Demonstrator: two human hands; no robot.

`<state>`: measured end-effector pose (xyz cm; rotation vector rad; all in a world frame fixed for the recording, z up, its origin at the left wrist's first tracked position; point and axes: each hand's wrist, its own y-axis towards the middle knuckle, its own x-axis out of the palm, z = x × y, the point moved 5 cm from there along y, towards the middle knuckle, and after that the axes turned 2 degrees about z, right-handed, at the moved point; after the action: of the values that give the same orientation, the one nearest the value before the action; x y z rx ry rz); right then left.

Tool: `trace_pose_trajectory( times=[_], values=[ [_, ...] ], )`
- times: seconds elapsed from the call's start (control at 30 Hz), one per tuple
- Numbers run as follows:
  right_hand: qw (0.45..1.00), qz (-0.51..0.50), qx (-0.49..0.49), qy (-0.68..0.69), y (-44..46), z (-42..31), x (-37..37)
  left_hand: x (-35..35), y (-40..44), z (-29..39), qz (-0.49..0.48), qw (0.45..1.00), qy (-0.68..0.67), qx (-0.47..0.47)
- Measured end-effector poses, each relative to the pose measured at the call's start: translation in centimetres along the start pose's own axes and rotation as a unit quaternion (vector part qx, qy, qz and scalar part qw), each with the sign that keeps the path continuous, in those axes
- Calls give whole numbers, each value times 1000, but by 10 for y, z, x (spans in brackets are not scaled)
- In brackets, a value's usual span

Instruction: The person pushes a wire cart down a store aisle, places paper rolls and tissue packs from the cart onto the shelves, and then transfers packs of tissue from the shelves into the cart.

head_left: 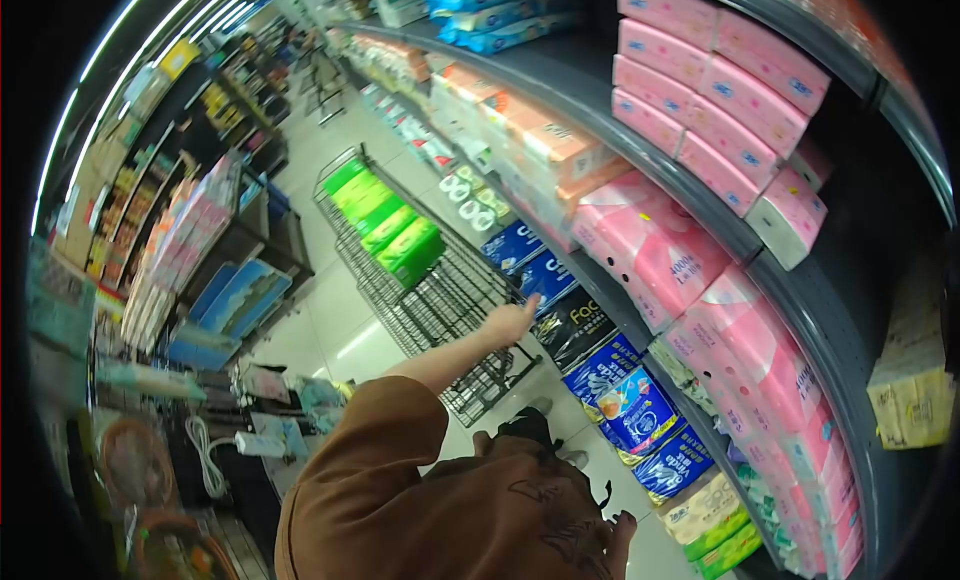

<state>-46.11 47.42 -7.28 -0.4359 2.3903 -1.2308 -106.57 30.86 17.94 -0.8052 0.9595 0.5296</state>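
My left hand (512, 324) reaches out over the near end of a wire shopping cart (440, 330), beside blue packs (545, 278) on the low shelf. It looks empty, with one digit raised apart from the others; whether it touches a pack is unclear. Bright green packs (385, 220) lie in the far part of the cart. My right hand (622, 528) hangs low by the brown shirt, near the yellow and green packs (710, 515); its fingers are small and partly hidden, and nothing can be made out in them.
On the right, curved shelves (690, 190) carry pink tissue packs (700, 90) and larger pink bundles (650, 240). A display stand (240, 280) with boxes is at the left. The tiled aisle (330, 130) runs away past the cart. Feet show on the floor below.
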Motion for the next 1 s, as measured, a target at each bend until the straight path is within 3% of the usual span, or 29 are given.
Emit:
trace_pose_trajectory(
  times=[0.03,0.1,0.13,0.2,0.23,0.27,0.3,0.33,0.37,0.4,0.47,0.5,0.57,0.6,0.67,0.73,0.83,0.93,1.0],
  values=[
    [1000,-6,-15,-25,10,-10,-4,13,-8,11,26,998,38,38],
    [996,-19,-44,-73,32,-30,-7,23,-35,39,-58,997,-44,18],
    [994,-28,-77,-74,42,-50,2,36,-43,46,-52,995,-69,-41],
    [958,-83,-237,-141,74,-95,31,54,-71,62,-47,995,-87,-14],
    [883,-46,-426,-194,91,-121,53,61,-85,71,-51,997,-63,10],
    [897,-91,-398,-168,9,-191,92,68,-99,79,-54,997,-40,36],
    [933,-141,-319,-88,-10,-220,123,80,-107,81,-105,993,-42,30],
    [876,-147,-445,-119,-51,-260,151,84,-121,91,-60,994,27,92],
    [857,-170,-484,-43,-92,-288,181,75,-136,99,-62,996,-6,57],
    [842,-183,-503,-71,-139,-314,203,58,-151,111,-62,997,-39,22],
    [731,-222,-639,-89,-243,-353,234,41,-167,121,-55,994,-87,-46],
    [696,-265,-662,-80,-279,-358,251,58,-160,114,-47,995,-87,-33],
    [648,-344,-675,-81,-325,-350,280,100,-144,89,-32,996,-87,-8],
    [635,-376,-670,-85,-332,-339,293,49,-169,110,-9,987,-148,-54],
    [607,-385,-689,-98,-343,-324,300,50,-184,97,49,967,-240,70],
    [590,-376,-707,-102,-342,-314,299,106,-178,46,-64,963,-258,44],
    [626,-416,-652,-100,-332,-293,300,38,-248,60,-73,978,-194,7],
    [609,-441,-647,-125,-332,-269,321,76,-262,47,30,998,-48,39],
    [589,-410,-676,-170,-328,-261,329,89,-258,46,136,983,-104,67]
  ],
)
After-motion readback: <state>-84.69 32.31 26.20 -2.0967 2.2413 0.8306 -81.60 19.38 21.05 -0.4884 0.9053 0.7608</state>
